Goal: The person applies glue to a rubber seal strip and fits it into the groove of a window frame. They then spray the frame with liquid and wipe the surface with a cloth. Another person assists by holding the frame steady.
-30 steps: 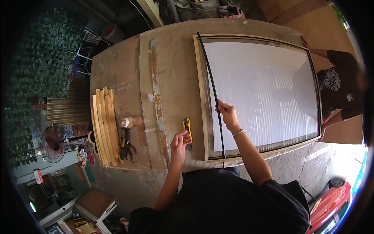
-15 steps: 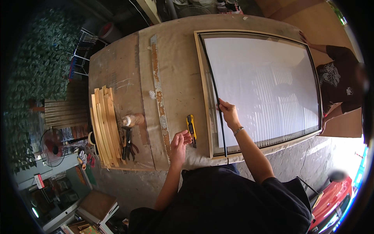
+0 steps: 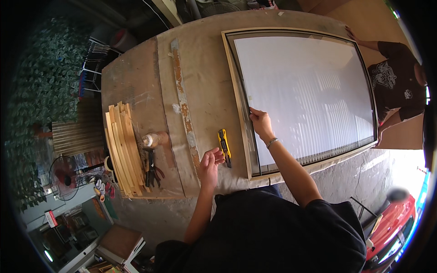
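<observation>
Worktable point(image 3: 136, 86): wood strips point(image 3: 120, 150), cutter point(image 3: 223, 146), frame point(image 3: 236, 91).

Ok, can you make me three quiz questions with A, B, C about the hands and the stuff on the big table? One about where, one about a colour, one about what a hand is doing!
1. Where does the utility knife lie?
A. On the stack of wooden strips
B. On the table between the two hands
C. On the white panel

2. What colour is the knife?
A. Yellow and black
B. Red
C. Green

3. What is the right hand doing?
A. Holding the knife
B. Hanging off the table
C. Pressing its fingertips at the left edge of the framed panel

Answers:
1 B: the knife rests on the table, just beside the left hand and left of the frame.
2 A: its body is yellow with dark parts.
3 C: the fingers sit on the dark strip along the frame's inner edge, with nothing gripped.
</observation>
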`<state>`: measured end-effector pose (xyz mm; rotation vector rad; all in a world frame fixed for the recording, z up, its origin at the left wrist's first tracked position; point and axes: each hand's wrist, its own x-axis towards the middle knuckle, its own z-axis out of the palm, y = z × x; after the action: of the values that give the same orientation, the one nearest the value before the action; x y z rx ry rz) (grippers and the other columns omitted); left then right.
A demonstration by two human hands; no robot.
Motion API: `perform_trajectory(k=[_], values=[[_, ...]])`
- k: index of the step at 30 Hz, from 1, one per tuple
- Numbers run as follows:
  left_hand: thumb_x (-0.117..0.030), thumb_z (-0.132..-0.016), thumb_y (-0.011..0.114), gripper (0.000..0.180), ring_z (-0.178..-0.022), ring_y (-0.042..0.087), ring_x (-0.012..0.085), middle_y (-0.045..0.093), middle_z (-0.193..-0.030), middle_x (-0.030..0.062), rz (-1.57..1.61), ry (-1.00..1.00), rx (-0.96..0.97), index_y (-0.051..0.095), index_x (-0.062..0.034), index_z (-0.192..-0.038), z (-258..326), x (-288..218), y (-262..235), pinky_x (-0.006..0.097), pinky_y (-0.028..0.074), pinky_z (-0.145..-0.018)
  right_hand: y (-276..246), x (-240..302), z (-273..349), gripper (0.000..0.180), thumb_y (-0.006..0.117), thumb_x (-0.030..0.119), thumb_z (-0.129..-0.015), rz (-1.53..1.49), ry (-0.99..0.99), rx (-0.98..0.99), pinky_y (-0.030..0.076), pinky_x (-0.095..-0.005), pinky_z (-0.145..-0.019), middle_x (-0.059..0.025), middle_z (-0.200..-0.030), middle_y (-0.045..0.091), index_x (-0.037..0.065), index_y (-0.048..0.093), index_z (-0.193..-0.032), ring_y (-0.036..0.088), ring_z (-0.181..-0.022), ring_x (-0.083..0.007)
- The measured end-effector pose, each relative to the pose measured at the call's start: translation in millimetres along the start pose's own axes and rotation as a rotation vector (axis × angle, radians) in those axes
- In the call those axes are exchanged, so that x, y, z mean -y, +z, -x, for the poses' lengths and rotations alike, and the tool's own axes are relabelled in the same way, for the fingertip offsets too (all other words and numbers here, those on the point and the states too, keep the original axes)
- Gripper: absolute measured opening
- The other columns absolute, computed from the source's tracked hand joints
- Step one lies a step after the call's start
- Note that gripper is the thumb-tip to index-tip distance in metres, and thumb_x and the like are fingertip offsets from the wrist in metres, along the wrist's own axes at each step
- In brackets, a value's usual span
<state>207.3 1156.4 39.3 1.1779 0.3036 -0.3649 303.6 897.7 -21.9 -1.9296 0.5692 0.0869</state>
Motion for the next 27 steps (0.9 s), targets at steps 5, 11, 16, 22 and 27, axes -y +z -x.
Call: perform_trajectory(k=[5,11,16,22,27], values=[[-0.028,-0.107,0.046,0.035,-0.097,0.062,0.0168,0.064,-0.111,0.0094,-0.003,-0.009,0.012,0.056,-0.0004,-0.128,0,1,0,0.034,0.050,-0.088,12,2,1,0.035,0.060,0.011,-0.091,0.051,-0.012,-0.074,0.052,-0.0375,-0.089,-0.0219,-0.110,0.071,0.007,0.068,-0.125,0.069,-0.102,-0.0340],[-0.029,-0.107,0.046,0.037,-0.096,0.061,0.0169,0.064,-0.111,0.0098,-0.007,0.013,0.029,0.055,0.0000,-0.128,-3,1,-5,0.034,0.050,-0.087,23,11,6,0.034,0.059,0.006,-0.090,0.148,-0.070,-0.135,0.052,-0.0416,-0.089,-0.0226,-0.105,0.069,0.007,0.070,-0.122,0.067,-0.100,-0.0388],[-0.027,-0.108,0.046,0.034,-0.094,0.063,0.0155,0.065,-0.109,0.0098,0.017,0.022,0.001,0.058,-0.0009,-0.126,-3,-3,-8,0.032,0.050,-0.086,31,12,11,0.036,0.057,0.003,-0.089,0.132,-0.132,-0.172,0.052,-0.0421,-0.087,-0.0217,-0.098,0.066,0.009,0.070,-0.122,0.065,-0.093,-0.0385],[-0.027,-0.107,0.048,0.033,-0.093,0.064,0.0155,0.066,-0.110,0.0097,-0.069,0.023,-0.011,0.061,-0.0010,-0.123,-4,-5,-16,0.033,0.051,-0.083,34,12,14,0.035,0.054,0.003,-0.091,0.169,-0.187,-0.127,0.051,-0.0441,-0.083,-0.0211,-0.096,0.064,0.009,0.070,-0.122,0.064,-0.088,-0.0393],[-0.024,-0.100,0.061,0.030,-0.096,0.065,0.0209,0.066,-0.110,0.0078,-0.724,0.148,0.193,0.062,-0.0047,-0.123,-13,6,-1,0.033,0.052,-0.086,33,8,8,0.034,0.056,0.011,-0.091,0.205,-0.219,-0.090,0.051,-0.0453,-0.081,-0.0211,-0.095,0.064,0.011,0.070,-0.122,0.063,-0.088,-0.0411]])
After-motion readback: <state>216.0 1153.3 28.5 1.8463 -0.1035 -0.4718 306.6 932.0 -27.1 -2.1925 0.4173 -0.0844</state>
